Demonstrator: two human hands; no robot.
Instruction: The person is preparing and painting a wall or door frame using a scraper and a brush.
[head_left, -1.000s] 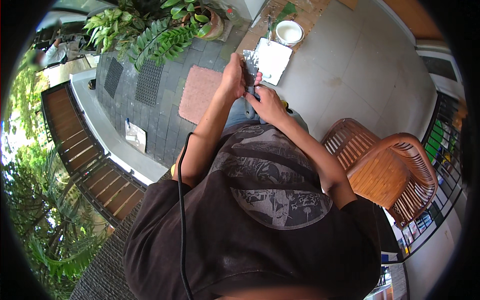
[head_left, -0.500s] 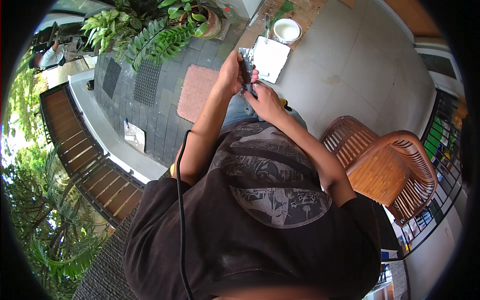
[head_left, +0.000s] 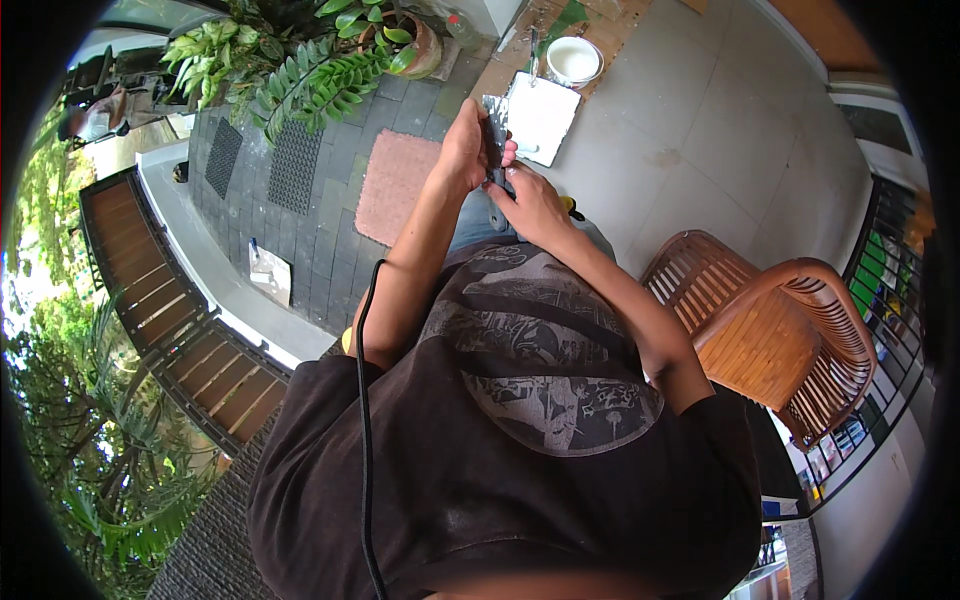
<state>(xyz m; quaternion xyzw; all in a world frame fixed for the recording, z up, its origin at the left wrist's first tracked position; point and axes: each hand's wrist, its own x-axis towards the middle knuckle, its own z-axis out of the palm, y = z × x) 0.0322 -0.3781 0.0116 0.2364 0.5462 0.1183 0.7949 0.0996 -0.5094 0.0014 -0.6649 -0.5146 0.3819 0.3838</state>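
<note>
Both my hands are together in front of my lap, holding a putty knife [head_left: 496,112] whose metal blade is smeared with white. My left hand [head_left: 463,150] is wrapped round the blade from the left, and its fingertips show on the blade's right side. Lower down, my right hand [head_left: 535,208] is closed near the handle end, which the fingers partly hide. Just beyond the hands lies a square board [head_left: 541,112] coated in white. A round white tub [head_left: 574,62] with pale contents stands behind it, and a thin tool [head_left: 534,48] lies beside the tub.
A wooden slatted armchair [head_left: 760,340] stands to my right. On the left are a pink mat [head_left: 395,190], a white-smeared sheet [head_left: 270,275] and a low railing [head_left: 165,300]. Potted plants [head_left: 320,80] fill the far left. A black cord [head_left: 364,430] runs down along my shirt.
My hands and the putty knife have barely moved; the left hand is very slightly higher. A distant person at the far left has shifted posture.
</note>
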